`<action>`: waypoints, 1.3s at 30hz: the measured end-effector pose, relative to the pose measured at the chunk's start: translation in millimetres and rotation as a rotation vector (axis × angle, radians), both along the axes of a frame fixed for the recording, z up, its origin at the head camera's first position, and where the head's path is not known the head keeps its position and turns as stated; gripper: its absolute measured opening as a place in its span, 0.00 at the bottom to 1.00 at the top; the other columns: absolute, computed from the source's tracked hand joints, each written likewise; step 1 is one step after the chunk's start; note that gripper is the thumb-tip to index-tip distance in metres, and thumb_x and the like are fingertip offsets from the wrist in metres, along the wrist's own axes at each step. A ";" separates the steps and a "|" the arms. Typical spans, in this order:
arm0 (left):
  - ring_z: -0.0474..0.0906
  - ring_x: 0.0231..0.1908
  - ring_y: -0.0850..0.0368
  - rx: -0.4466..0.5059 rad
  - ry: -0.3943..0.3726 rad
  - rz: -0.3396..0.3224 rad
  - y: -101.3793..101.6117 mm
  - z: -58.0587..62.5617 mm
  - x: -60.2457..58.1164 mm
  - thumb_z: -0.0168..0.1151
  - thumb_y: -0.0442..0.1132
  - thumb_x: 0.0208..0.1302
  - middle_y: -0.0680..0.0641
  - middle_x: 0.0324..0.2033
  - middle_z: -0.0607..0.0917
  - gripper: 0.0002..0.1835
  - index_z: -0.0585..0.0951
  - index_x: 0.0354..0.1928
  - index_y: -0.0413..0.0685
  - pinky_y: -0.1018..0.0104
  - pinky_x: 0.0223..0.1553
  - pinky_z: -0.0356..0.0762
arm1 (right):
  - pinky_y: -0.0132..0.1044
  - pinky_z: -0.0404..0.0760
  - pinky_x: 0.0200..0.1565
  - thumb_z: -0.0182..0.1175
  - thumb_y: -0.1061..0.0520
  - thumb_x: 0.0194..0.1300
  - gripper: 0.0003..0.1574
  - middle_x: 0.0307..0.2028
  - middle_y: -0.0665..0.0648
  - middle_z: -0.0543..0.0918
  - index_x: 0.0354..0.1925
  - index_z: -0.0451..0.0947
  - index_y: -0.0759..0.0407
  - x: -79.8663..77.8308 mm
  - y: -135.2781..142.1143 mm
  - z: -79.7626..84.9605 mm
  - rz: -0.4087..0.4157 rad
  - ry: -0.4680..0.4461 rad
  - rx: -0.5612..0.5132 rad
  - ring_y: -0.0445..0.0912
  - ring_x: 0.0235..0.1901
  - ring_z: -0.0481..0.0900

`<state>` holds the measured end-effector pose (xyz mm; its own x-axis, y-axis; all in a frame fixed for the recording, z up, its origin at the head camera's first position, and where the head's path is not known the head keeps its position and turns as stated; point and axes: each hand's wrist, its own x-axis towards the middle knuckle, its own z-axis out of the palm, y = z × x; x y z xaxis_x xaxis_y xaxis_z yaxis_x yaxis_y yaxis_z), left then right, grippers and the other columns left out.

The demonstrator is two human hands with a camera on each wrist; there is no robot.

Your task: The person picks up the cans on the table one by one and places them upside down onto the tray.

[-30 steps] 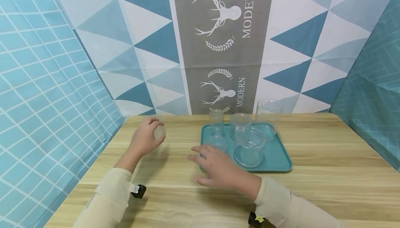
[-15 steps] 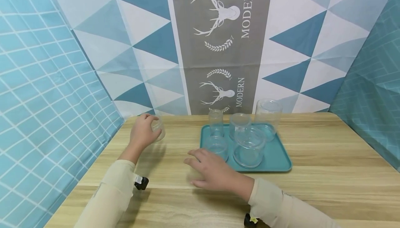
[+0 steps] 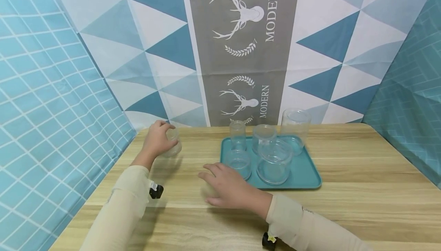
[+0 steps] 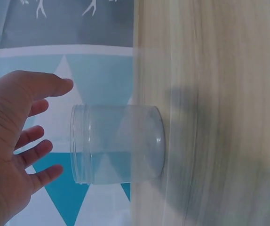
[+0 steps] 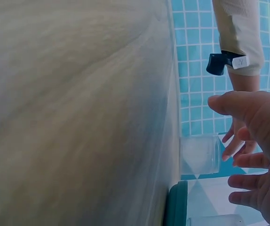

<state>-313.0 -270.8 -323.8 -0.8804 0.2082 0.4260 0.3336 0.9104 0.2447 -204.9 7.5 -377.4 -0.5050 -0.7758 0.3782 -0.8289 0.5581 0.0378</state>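
Note:
My left hand (image 3: 156,140) is at the table's far left, just above a clear plastic jar (image 3: 174,147). In the left wrist view the jar (image 4: 118,143) stands upright on the wood, its threaded rim facing the palm. Thumb and fingers are spread there, with a gap between them and the rim. My right hand (image 3: 231,188) hovers over the table in front of the teal tray (image 3: 306,178), fingers loosely bent and holding nothing. In the right wrist view the left hand (image 5: 241,143) and the jar (image 5: 200,155) appear beyond it.
Several clear jars stand on the tray: a narrow tall one (image 3: 238,136), a short one (image 3: 239,163), a wide one (image 3: 274,168), a medium one (image 3: 264,138) and a large tall one (image 3: 296,126). Patterned cloths hang behind and at both sides of the wooden table (image 3: 361,205).
My left hand has lifted slightly off the jar, which stays on the table. My right hand has drifted a little left and toward the front, away from the tray.

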 end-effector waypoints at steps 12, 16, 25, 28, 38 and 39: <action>0.63 0.57 0.26 -0.050 -0.135 0.034 -6.5 2.2 -14.8 0.69 0.43 0.54 0.27 0.59 0.68 0.31 0.77 0.59 0.35 0.33 0.56 0.65 | 0.46 0.72 0.60 0.64 0.32 0.57 0.46 0.67 0.61 0.67 0.68 0.67 0.50 -3.0 -8.9 2.2 -0.061 -0.044 0.086 0.53 0.62 0.69; 0.63 0.58 0.26 -0.064 -0.174 0.048 -9.1 1.2 -19.4 0.69 0.44 0.53 0.27 0.60 0.67 0.32 0.76 0.60 0.36 0.33 0.56 0.65 | 0.47 0.71 0.62 0.65 0.31 0.56 0.48 0.68 0.62 0.65 0.69 0.66 0.50 -6.6 -12.6 0.5 -0.070 -0.050 0.095 0.55 0.63 0.68; 0.60 0.60 0.23 -0.093 -0.223 0.076 -10.2 2.9 -26.6 0.70 0.45 0.54 0.26 0.63 0.64 0.36 0.73 0.63 0.36 0.31 0.57 0.63 | 0.47 0.72 0.60 0.65 0.32 0.56 0.47 0.68 0.62 0.65 0.68 0.67 0.49 -15.7 -23.1 -1.6 -0.101 -0.061 0.099 0.54 0.64 0.67; 0.60 0.60 0.23 -0.108 -0.243 0.088 -11.4 2.9 -28.3 0.69 0.46 0.55 0.25 0.63 0.63 0.37 0.71 0.65 0.36 0.31 0.57 0.63 | 0.47 0.73 0.59 0.65 0.32 0.57 0.47 0.68 0.62 0.64 0.68 0.66 0.48 -18.0 -27.4 -2.7 -0.112 -0.084 0.108 0.54 0.64 0.67; 0.62 0.59 0.23 -0.114 -0.324 0.112 -8.4 6.4 -34.0 0.67 0.47 0.55 0.25 0.63 0.65 0.39 0.69 0.67 0.38 0.31 0.56 0.64 | 0.45 0.72 0.60 0.65 0.33 0.57 0.47 0.68 0.62 0.65 0.68 0.66 0.50 -25.5 -36.8 -6.3 -0.109 -0.087 0.107 0.54 0.63 0.68; 0.62 0.59 0.23 -0.117 -0.325 0.109 -9.1 6.4 -34.7 0.67 0.47 0.55 0.25 0.62 0.66 0.38 0.69 0.67 0.38 0.31 0.56 0.65 | 0.45 0.72 0.60 0.65 0.33 0.57 0.47 0.68 0.62 0.65 0.68 0.66 0.50 -25.9 -37.6 -6.6 -0.107 -0.090 0.105 0.54 0.63 0.68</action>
<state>-347.7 -279.8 -317.5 -0.9857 0.1363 0.0987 0.1548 0.9644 0.2144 -230.8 -30.2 -384.1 -0.6151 -0.7487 0.2471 -0.7677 0.6402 0.0288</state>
